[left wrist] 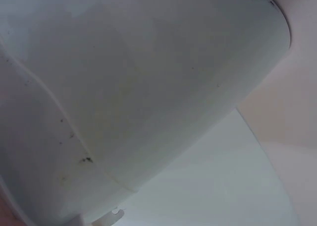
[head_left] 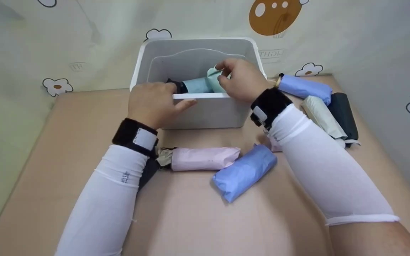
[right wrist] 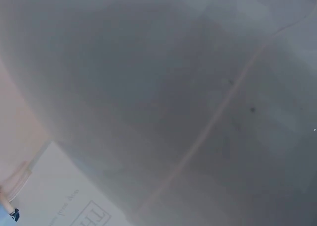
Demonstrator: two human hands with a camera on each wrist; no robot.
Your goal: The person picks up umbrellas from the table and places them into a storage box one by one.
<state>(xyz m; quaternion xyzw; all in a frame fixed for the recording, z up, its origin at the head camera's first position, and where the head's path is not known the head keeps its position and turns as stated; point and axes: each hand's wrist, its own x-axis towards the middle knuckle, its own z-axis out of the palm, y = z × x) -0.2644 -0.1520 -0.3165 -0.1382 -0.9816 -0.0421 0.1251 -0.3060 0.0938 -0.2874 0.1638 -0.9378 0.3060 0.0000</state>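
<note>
In the head view, a grey plastic bin stands at the back of the table. Inside it lie a teal folded umbrella with a dark end and a mint green folded umbrella. My left hand reaches over the front rim at the left corner, its thumb outside the wall. Its fingertips are hidden inside, close to the dark end. Over the right side of the rim, my right hand pinches the mint green umbrella with thumb and index finger. Both wrist views show mostly the bin's outer wall.
In front of the bin lie a pink folded umbrella and a blue one. To its right are another blue umbrella, a beige one and a black one. A dark one is partly behind the left forearm.
</note>
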